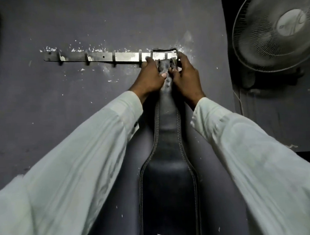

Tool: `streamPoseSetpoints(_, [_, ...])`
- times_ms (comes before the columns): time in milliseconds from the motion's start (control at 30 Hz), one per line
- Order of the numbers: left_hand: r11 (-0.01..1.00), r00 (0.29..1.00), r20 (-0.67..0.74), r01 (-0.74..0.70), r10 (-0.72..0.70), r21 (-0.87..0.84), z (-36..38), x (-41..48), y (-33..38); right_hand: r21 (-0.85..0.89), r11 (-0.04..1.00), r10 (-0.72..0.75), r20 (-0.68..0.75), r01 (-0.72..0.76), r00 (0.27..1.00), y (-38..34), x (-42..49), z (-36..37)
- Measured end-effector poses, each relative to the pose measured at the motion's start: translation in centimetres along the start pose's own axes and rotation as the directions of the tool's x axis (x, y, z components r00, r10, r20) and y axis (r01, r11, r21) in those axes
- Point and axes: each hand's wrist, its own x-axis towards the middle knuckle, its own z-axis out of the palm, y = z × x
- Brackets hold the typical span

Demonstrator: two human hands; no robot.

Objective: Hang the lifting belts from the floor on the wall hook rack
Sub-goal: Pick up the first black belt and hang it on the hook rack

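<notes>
A black leather lifting belt (168, 180) with pale stitching hangs down the dark wall between my arms. Its metal buckle (164, 51) is held up against the right end of the metal hook rack (100, 57), over one of the hooks. My left hand (150, 76) grips the belt's narrow end just below the buckle on the left side. My right hand (185, 75) grips it on the right side, fingers by the buckle frame. Whether the buckle sits on a hook I cannot tell.
The rack carries several bare hooks to the left of the buckle. A wall-mounted fan (279, 24) sits close at the upper right, with its cable running down. The dark painted wall (39, 107) is chipped around the rack.
</notes>
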Motion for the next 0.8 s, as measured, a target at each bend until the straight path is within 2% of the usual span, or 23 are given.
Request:
streamPoseSetpoints(200, [0.999,1.000,0.010,-0.012,0.012,0.036,0.1,3.8,-0.4,-0.085,0.996,0.028,0.076,-0.021,0.997,1.7,3.9,0.5])
streamPoseSetpoints(333, [0.996,0.999,0.048,-0.009,0.005,0.086,1.4,3.0,-1.1,-0.079,0.995,0.072,0.141,-0.061,0.987,2.9,2.9,0.2])
streamPoseSetpoints(433, [0.999,0.999,0.039,-0.027,0.026,0.035,2.4,0.9,-1.9,0.004,0.992,0.122,0.077,-0.123,0.990,3.6,1.0,0.0])
streamPoseSetpoints(600, [0.989,1.000,-0.015,-0.027,0.026,-0.146,3.7,-4.7,-3.1,0.138,0.933,0.328,0.060,-0.333,0.943,4.6,-3.5,-0.1])
streamPoseSetpoints(700, [0.982,1.000,-0.015,0.016,-0.020,-0.189,4.4,-8.2,-3.8,0.269,0.857,0.427,0.108,-0.440,0.898,5.7,-6.0,-0.4])
streamPoseSetpoints(800, [0.970,0.998,0.042,0.051,-0.042,-0.237,5.1,-11.8,-4.9,0.318,0.789,0.482,0.210,-0.525,0.851,5.2,-9.4,-1.2])
